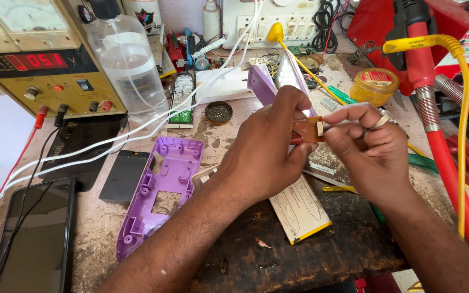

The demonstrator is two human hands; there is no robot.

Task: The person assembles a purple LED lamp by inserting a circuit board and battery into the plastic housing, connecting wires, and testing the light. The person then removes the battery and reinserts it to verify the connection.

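Both hands meet above the tabletop (109,228), just past centre toward 1 o'clock. The left hand (264,149) closes around a small brown circuit board (306,130); the right hand (373,146) pinches its pale connector end. The board looks light, stiff and fragile, best gripped by its edges. A purple plastic shell (161,190) lies at 9 o'clock.

On the bench (321,255), both hands hold a small circuit board (306,130) at centre. An open casing shell (158,190) lies at eight o'clock, a power supply (39,59) at ten o'clock, a tin (375,84) at two o'clock.
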